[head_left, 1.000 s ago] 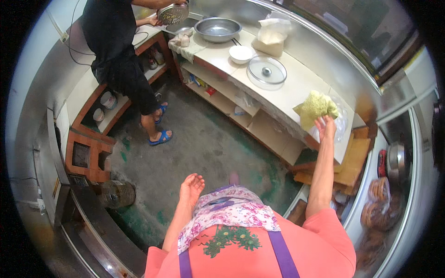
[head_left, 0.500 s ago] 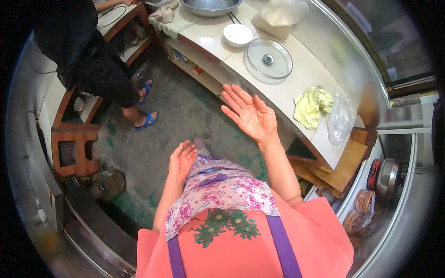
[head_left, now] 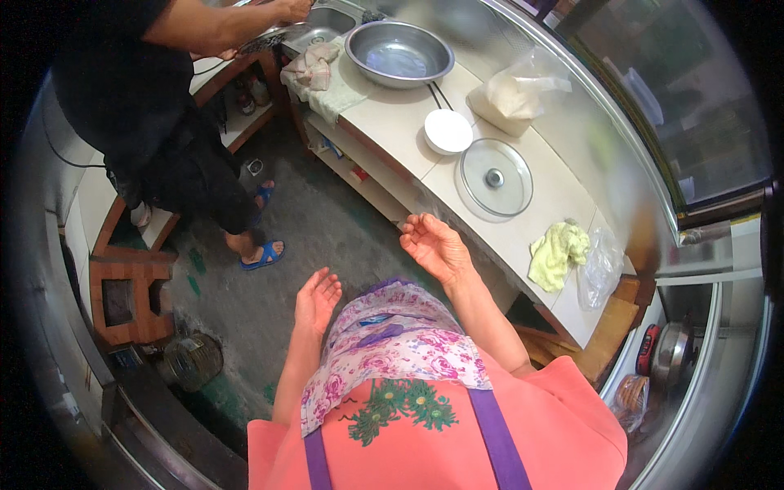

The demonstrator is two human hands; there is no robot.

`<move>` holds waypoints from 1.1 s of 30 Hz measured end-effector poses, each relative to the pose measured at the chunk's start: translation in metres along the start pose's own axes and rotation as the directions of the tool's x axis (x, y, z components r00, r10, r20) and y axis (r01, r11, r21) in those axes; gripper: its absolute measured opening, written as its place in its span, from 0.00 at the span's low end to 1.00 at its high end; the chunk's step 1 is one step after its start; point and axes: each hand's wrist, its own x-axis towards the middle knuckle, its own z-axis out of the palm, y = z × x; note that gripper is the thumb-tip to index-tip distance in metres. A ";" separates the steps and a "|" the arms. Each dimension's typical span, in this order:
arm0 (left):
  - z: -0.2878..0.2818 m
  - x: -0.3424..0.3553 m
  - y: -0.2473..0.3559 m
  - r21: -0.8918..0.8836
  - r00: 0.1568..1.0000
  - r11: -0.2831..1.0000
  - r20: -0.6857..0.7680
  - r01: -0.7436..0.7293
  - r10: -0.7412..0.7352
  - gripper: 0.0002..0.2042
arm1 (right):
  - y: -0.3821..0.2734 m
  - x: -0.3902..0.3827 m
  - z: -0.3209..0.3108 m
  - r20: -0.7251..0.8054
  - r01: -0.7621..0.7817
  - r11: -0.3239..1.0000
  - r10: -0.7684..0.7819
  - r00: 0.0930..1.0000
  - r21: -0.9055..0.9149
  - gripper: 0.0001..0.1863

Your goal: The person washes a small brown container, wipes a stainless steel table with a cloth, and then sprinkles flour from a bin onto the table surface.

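Note:
My left hand (head_left: 316,300) is raised in front of the flowered apron (head_left: 384,335), palm inward, its fingers stretched out and holding nothing. Near the counter's front edge hovers my right hand (head_left: 437,251), palm up with loosely curled fingers and nothing in it. It is nearest to a round glass lid (head_left: 510,192) with a knob, lying on the white tiled counter (head_left: 408,139). Beside the lid stands a white bowl (head_left: 447,131), and a pair of dark chopsticks (head_left: 440,95) lies behind it. A wide metal basin (head_left: 399,55) sits farther back.
A yellow-green cloth (head_left: 558,255) and a clear plastic bag (head_left: 600,269) lie at the counter's right end. A bag of pale powder (head_left: 514,94) leans by the wall. Another person (head_left: 139,114) in dark clothes stands at left by a sink (head_left: 322,28). A large clear jug (head_left: 193,359) rests on the floor.
My right hand has lowered, and its fingers have curled from a flat, stretched palm. The left hand has dropped slightly. The view has tilted up, showing more of the basin, sink and other person's arm.

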 end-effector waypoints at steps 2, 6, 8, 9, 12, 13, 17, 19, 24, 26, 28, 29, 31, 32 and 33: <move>-0.003 0.005 0.001 -0.012 0.999 1.000 -0.025 -0.020 0.020 0.13 | -0.003 0.020 0.009 0.023 -0.050 0.998 0.050 0.998 0.025 0.08; 0.005 0.015 0.002 -0.052 0.996 0.998 -0.086 -0.021 0.016 0.13 | -0.015 0.054 0.021 -0.005 -0.123 0.990 0.123 0.992 0.064 0.08; 0.010 0.023 0.001 -0.079 0.995 0.996 -0.099 -0.030 0.022 0.12 | -0.023 0.076 0.016 0.009 -0.141 0.989 0.141 0.990 0.047 0.07; 0.014 0.025 0.004 -0.079 0.995 0.996 -0.095 -0.045 0.037 0.12 | -0.026 0.086 0.014 0.016 -0.149 0.988 0.149 0.989 0.044 0.07; 0.029 0.032 0.012 -0.107 0.995 0.991 -0.059 -0.083 0.077 0.11 | -0.037 0.110 0.016 0.021 -0.147 0.989 0.147 0.989 -0.003 0.09; 0.035 0.036 0.015 -0.101 0.994 0.991 -0.062 -0.091 0.085 0.11 | -0.043 0.116 0.019 0.020 -0.140 0.990 0.140 0.990 -0.020 0.10; 0.067 0.052 0.017 -0.071 0.991 0.992 -0.092 -0.105 0.098 0.11 | -0.068 0.136 0.021 -0.005 -0.127 0.990 0.127 0.992 -0.057 0.12; 0.078 0.058 0.014 -0.056 0.990 0.994 -0.104 -0.097 0.091 0.11 | -0.078 0.143 0.020 -0.037 -0.141 0.988 0.139 0.990 -0.055 0.13; 0.090 0.066 0.005 -0.053 0.988 0.994 -0.128 -0.094 0.087 0.12 | -0.088 0.162 0.011 -0.053 -0.218 0.976 0.218 0.975 0.004 0.07; 0.090 0.067 0.005 -0.072 0.986 0.991 -0.135 -0.109 0.098 0.12 | -0.090 0.169 0.008 0.028 -0.261 0.964 0.260 0.965 0.049 0.05; 0.093 0.069 0.004 -0.082 0.982 0.990 -0.161 -0.115 0.101 0.12 | -0.090 0.174 0.008 -0.018 -0.267 0.962 0.268 0.963 0.047 0.06; 0.095 0.070 0.005 -0.085 0.980 0.989 -0.172 -0.117 0.101 0.12 | -0.091 0.176 0.008 -0.042 -0.269 0.962 0.271 0.962 0.048 0.07; 0.098 0.071 0.004 -0.080 0.983 0.989 -0.150 -0.123 0.110 0.11 | -0.094 0.178 0.006 -0.015 -0.286 0.957 0.287 0.958 0.053 0.08; 0.100 0.072 0.005 -0.075 0.984 0.989 -0.138 -0.124 0.113 0.11 | -0.097 0.180 0.005 -0.003 -0.292 0.955 0.293 0.956 0.057 0.09; 0.102 0.072 0.006 -0.076 0.982 0.988 -0.143 -0.132 0.120 0.11 | -0.098 0.185 0.001 0.066 -0.317 0.946 0.312 0.948 0.075 0.10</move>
